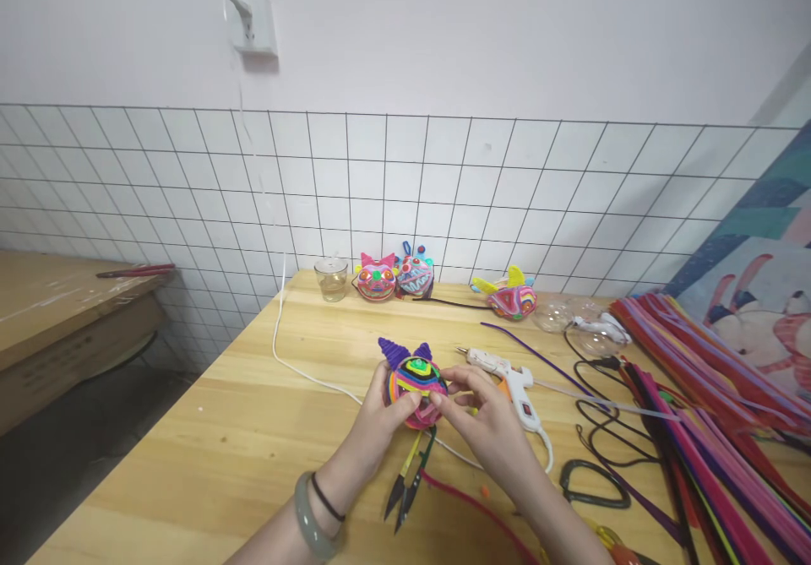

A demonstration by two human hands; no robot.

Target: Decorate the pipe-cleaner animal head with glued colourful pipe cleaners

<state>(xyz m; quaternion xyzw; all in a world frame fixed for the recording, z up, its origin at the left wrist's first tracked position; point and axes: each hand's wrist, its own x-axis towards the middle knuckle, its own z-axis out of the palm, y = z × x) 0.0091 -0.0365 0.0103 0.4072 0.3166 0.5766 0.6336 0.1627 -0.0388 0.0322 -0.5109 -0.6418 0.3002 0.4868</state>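
Note:
A round, multicoloured ornament [418,372] with two purple ears is held over the middle of the wooden table. My left hand [384,409] wraps round its left side, thumb on the front. On its right side, my right hand [475,400] pinches at the lower front with thumb and forefinger; any small piece between those fingertips is too small to tell. Just below the ornament lie small scissors [405,489] with dark blades. The white glue gun [516,388] rests to the right of my right hand.
Finished-looking ornaments [377,279] and a glass cup [332,280] stand at the back edge. Clear plastic shells [599,335], dark cords, and bundles of fuzzy coloured stems [728,464] cover the right side. A white cable [304,372] crosses the left part.

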